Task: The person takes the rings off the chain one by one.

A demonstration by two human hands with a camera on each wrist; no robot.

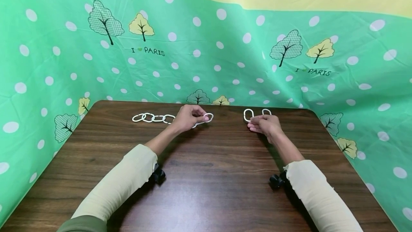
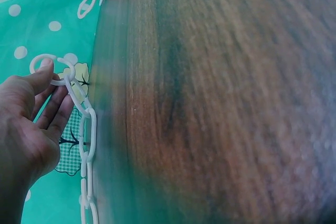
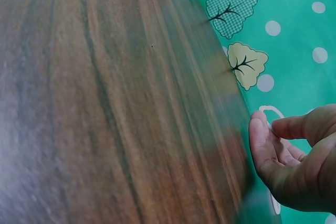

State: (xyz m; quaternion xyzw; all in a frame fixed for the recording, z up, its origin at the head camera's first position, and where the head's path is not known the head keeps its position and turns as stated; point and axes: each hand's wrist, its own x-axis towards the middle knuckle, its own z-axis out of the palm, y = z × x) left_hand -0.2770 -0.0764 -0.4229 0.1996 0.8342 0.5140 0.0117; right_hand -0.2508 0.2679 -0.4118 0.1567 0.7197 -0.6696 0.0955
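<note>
Over the table (image 1: 219, 174), fingers (image 2: 62, 109) pinch white links (image 2: 61, 83).

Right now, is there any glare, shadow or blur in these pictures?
Head view: pale glare on the tabletop, dark shadow beside the left sleeve; left wrist view: tabletop grain blurred; right wrist view: pale sheen at lower left.

- Left sleeve (image 1: 117, 182): cream, fitted fabric, lightly wrinkled; cuff edge uneven.
- Dark green outer sleeve (image 1: 83, 225): over the cream at lower left, partly in frame.
- Left wrist fitting (image 1: 158, 175): black, knob-like, at cuff.
- Right sleeve (image 1: 317, 191): matching cream; cuff ragged.
- Right wrist fitting (image 1: 277, 181): black, rounded end.
- Left hand (image 1: 188, 118), right hand (image 1: 268, 124): bare.
</note>
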